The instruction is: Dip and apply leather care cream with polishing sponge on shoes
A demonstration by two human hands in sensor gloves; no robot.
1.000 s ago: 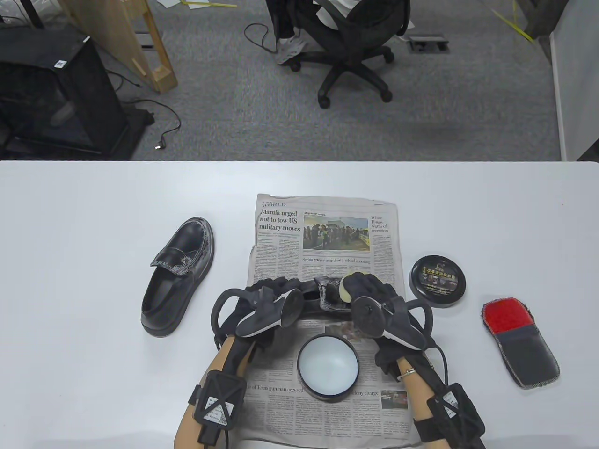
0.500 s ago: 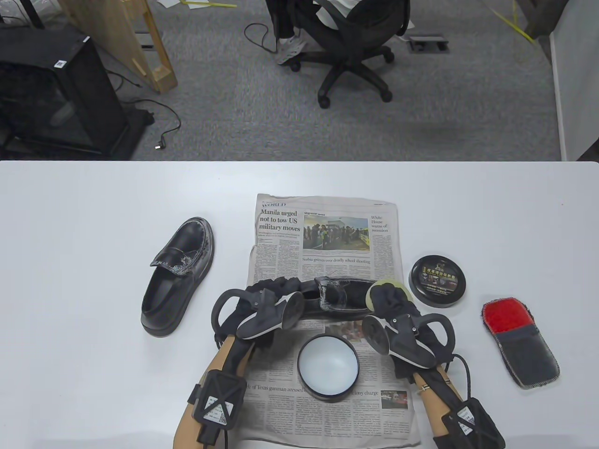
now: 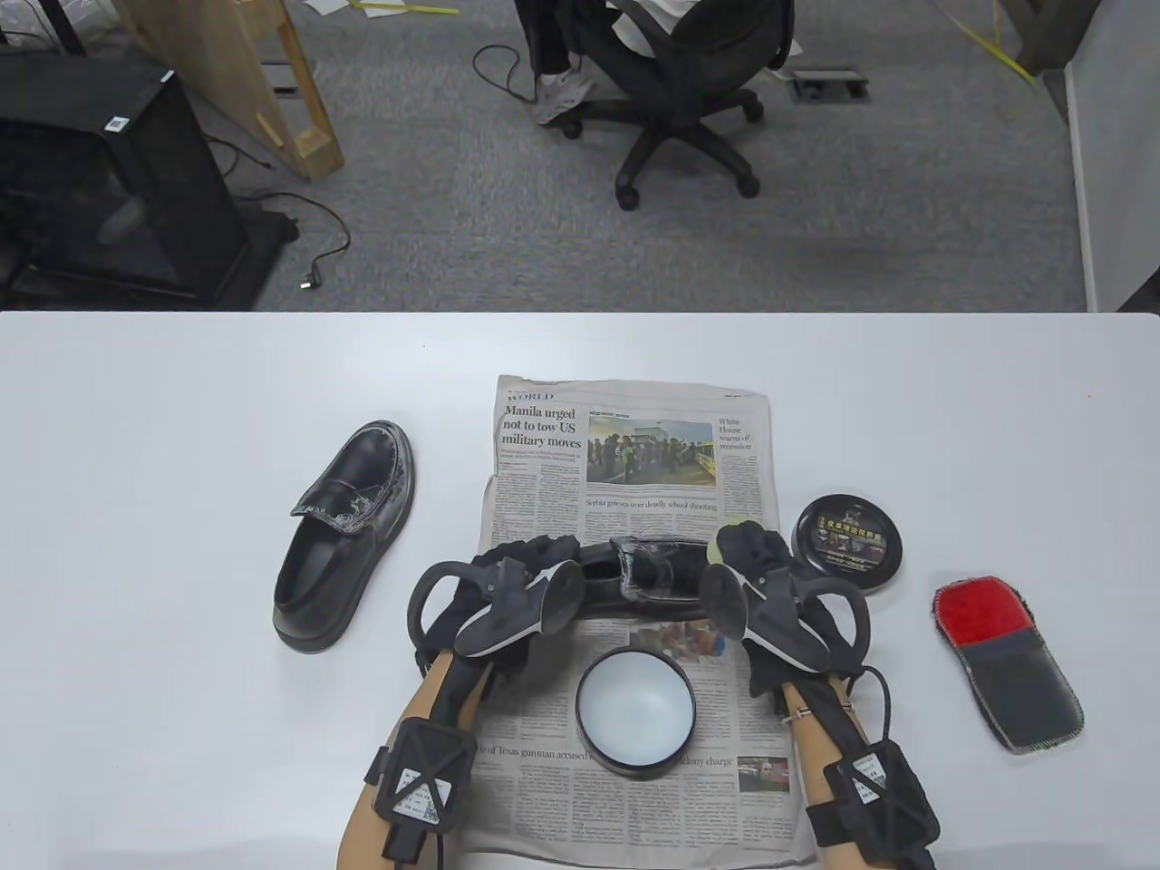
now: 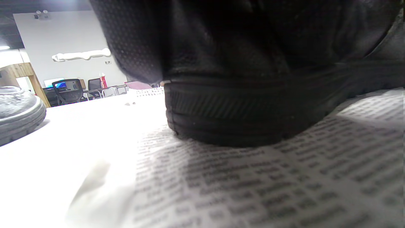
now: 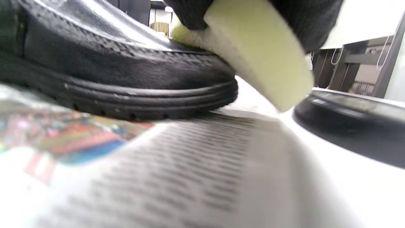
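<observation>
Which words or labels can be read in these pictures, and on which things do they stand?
Newspaper, section head: "WORLD"
Headline: "Manila urged not to tow US military moves"
Upper right: "White House warns of recession"
Under the photo: "Serbia grieves over deadly school shooting"
Near edge, partly covered: "Texas gunman accused"
Body text: too small.
Lid label: unreadable.
Box sticker: unreadable.

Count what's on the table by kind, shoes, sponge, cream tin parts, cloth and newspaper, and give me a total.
Black leather shoes: 2
Pale yellow polishing sponge: 1
Open round cream tin: 1
Black round tin lid: 1
Red and grey polishing cloth: 1
Newspaper sheet: 1
Total: 7
</observation>
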